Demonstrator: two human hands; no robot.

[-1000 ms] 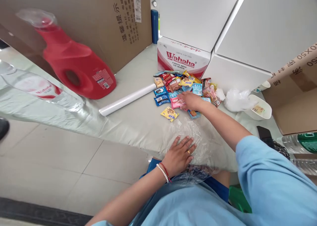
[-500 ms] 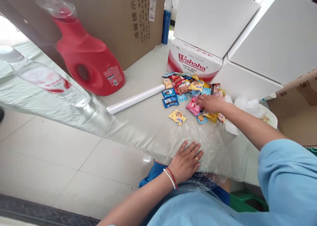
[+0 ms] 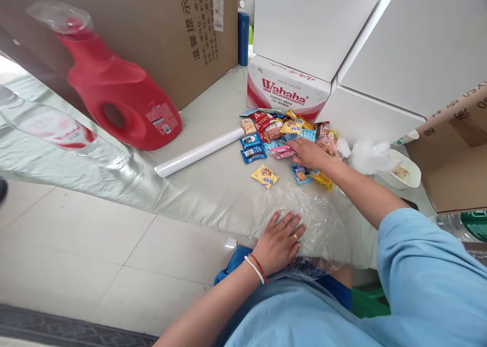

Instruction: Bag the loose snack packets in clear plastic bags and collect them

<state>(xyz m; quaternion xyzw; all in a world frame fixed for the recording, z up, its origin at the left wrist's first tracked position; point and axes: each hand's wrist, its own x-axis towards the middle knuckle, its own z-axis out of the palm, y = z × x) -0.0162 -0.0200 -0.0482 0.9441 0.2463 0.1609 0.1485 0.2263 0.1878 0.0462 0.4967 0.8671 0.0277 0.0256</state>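
Your right hand (image 3: 309,153) lies on the near edge of the snack pile (image 3: 283,131), fingers bent over pink packets (image 3: 282,151); whether they actually grip one cannot be told. Your left hand (image 3: 279,240) is flat and open, fingers spread, pressing a clear bag (image 3: 315,212) onto the surface (image 3: 213,184) at its near edge. The bag lies between you and the pile, just short of it.

A yellow packet (image 3: 265,175) sits alone, just left of the bag and near the pile. Two blue packets (image 3: 251,148) lie at the pile's left edge. One more blue packet (image 3: 300,173) rests just under your right wrist, touching the bag's far edge.

A white roll (image 3: 200,152) lies slantwise left of the pile, well apart from either hand. Past it stands a red jug (image 3: 114,96), with a water bottle (image 3: 57,131) on its side at far left. A white carton (image 3: 285,88) closes off the far side of the pile; a crumpled bag (image 3: 367,154) and a white bowl (image 3: 407,167) sit to its right.

Readable: "Wahaha" in red on the carton, smaller print beneath it unclear; "Wahaha" on the bottle label. Chinese characters run down the brown box (image 3: 163,37) behind the jug.
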